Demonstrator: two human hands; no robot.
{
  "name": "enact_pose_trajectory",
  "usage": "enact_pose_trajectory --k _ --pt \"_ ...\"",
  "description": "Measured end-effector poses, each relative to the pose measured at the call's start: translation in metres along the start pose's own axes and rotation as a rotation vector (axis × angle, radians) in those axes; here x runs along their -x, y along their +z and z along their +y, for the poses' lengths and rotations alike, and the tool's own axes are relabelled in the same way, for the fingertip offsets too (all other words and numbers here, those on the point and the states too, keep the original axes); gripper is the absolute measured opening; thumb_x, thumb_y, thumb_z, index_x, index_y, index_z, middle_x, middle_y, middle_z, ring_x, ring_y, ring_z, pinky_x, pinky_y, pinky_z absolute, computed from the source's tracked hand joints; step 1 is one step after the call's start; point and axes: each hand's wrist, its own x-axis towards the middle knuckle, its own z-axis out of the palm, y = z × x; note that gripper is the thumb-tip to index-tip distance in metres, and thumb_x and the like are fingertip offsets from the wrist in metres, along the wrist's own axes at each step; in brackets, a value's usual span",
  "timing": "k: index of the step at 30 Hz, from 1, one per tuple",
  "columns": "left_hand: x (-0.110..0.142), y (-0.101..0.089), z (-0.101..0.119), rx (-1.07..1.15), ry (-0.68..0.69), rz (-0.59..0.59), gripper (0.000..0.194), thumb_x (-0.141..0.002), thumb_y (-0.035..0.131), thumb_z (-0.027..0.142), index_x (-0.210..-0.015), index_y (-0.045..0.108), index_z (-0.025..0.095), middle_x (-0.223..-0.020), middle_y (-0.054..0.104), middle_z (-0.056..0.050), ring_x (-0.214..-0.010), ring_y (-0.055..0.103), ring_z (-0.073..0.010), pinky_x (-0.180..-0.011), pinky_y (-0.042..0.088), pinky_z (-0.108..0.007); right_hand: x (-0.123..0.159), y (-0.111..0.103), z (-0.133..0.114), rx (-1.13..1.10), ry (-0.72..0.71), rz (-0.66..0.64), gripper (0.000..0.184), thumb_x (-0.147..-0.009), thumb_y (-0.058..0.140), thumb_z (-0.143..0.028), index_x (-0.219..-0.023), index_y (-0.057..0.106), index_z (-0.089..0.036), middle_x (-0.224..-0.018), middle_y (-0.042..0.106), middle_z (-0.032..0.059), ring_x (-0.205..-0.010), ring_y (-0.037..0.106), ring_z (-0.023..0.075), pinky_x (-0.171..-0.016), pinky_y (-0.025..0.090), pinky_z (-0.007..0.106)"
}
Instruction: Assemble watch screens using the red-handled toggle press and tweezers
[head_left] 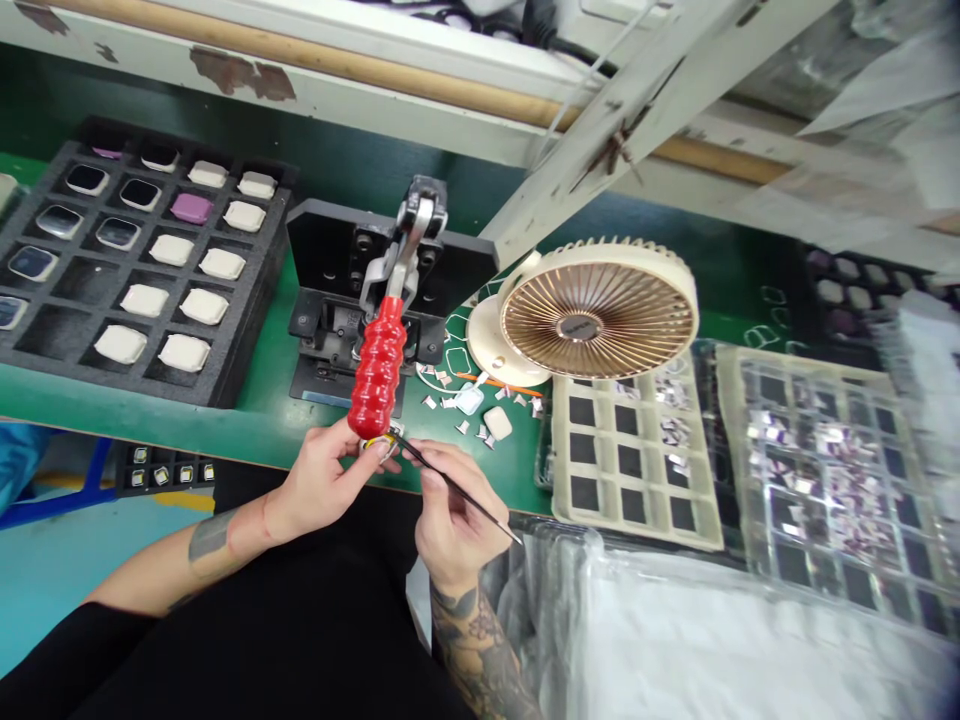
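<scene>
Tiny yellow part sits pinched in the left hand, held up just by the red handle, while the right hand grips a thin black pick close by, so its tip can reach the part.

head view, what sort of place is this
Probably a factory assembly bench for small devices: a lever press with a red grip, a foam tray holding rounded square parts in rows, and a green bench mat.
</scene>
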Motion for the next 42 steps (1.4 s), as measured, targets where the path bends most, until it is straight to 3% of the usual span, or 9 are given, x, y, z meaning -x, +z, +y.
enact_pose_trajectory --k 5,10,15,22,28,31,34,37,42 --pt "0.002 0.0 0.002 0.042 0.0 -0.007 0.032 -0.11 0.069 0.028 -0.14 0.072 0.018 -0.1 0.086 -0.006 -0.086 0.087 -0.02 -0.082 0.071 -0.028 -0.001 0.005 0.004 -0.067 0.166 0.063 0.016 -0.104 0.073 -0.02 -0.114 0.083 -0.027 -0.109 0.083 0.0075 -0.097 0.081 0.024 -0.082 0.071 0.042" --pt "0.003 -0.001 -0.001 0.168 -0.002 -0.048 0.036 -0.11 0.07 0.028 -0.144 0.07 0.018 -0.106 0.085 -0.007 -0.086 0.086 -0.0194 -0.083 0.071 -0.029 -0.006 0.011 0.002 -0.432 0.446 0.042 0.016 -0.11 0.066 -0.033 -0.108 0.08 -0.025 -0.088 0.076 0.0029 -0.072 0.075 0.0172 -0.068 0.067 0.034" --pt "-0.005 -0.001 -0.008 0.225 -0.047 0.028 0.035 -0.108 0.073 0.034 -0.138 0.071 0.017 -0.104 0.085 -0.009 -0.087 0.086 -0.0218 -0.08 0.07 -0.031 0.002 -0.001 -0.009 -0.343 0.246 -0.078 0.013 -0.106 0.071 -0.029 -0.113 0.083 -0.027 -0.099 0.078 0.0077 -0.086 0.077 0.0225 -0.071 0.067 0.038" --pt "-0.011 0.005 -0.001 0.359 -0.137 0.106 0.044 -0.103 0.08 0.042 -0.135 0.07 0.014 -0.099 0.085 -0.012 -0.082 0.086 -0.0257 -0.074 0.069 -0.033 0.0 -0.005 0.008 -0.1 0.244 0.239 0.011 -0.104 0.075 -0.032 -0.109 0.08 -0.024 -0.104 0.078 0.0084 -0.088 0.079 0.0249 -0.072 0.068 0.041" --pt "-0.014 0.005 -0.009 0.499 -0.224 0.113 0.066 -0.101 0.076 0.061 -0.142 0.065 0.012 -0.101 0.086 -0.017 -0.086 0.087 -0.031 -0.078 0.07 -0.04 0.001 -0.005 0.013 -0.286 0.357 0.11 0.014 -0.107 0.071 -0.035 -0.108 0.079 -0.024 -0.098 0.079 0.0058 -0.075 0.075 0.0189 -0.07 0.065 0.036" --pt "-0.018 0.002 -0.014 0.433 -0.272 0.192 0.062 -0.097 0.085 0.05 -0.142 0.063 0.013 -0.099 0.086 -0.014 -0.083 0.086 -0.0284 -0.076 0.069 -0.038 -0.022 -0.05 -0.009 -0.365 0.238 -0.011 0.012 -0.107 0.069 -0.032 -0.105 0.079 -0.025 -0.089 0.076 0.0047 -0.073 0.072 0.0186 -0.064 0.06 0.034" --pt "-0.016 -0.003 -0.02 0.297 -0.205 0.168 0.057 -0.099 0.082 0.046 -0.141 0.062 0.013 -0.098 0.085 -0.012 -0.08 0.084 -0.0254 -0.075 0.067 -0.036 -0.063 -0.106 -0.039 -0.206 0.092 -0.315 0.009 -0.104 0.072 -0.025 -0.102 0.08 -0.022 -0.083 0.076 0.0051 -0.074 0.072 0.0204 -0.068 0.059 0.036" --pt "-0.011 -0.006 -0.027 0.177 -0.147 0.049 0.052 -0.106 0.074 0.044 -0.146 0.059 0.015 -0.102 0.084 -0.011 -0.083 0.083 -0.0233 -0.08 0.065 -0.037 -0.111 -0.117 -0.051 0.172 0.034 -0.538 0.011 -0.102 0.073 -0.021 -0.093 0.08 -0.022 -0.084 0.079 0.0033 -0.074 0.074 0.0192 -0.072 0.059 0.034" --pt "-0.007 -0.009 -0.034 0.08 -0.133 -0.033 0.051 -0.11 0.068 0.043 -0.152 0.053 0.018 -0.109 0.084 -0.011 -0.089 0.083 -0.0232 -0.086 0.064 -0.04 -0.17 -0.046 -0.025 0.426 -0.183 0.012 0.014 -0.107 0.07 -0.034 -0.105 0.081 -0.025 -0.103 0.081 0.005 -0.094 0.075 0.0212 -0.087 0.062 0.039"
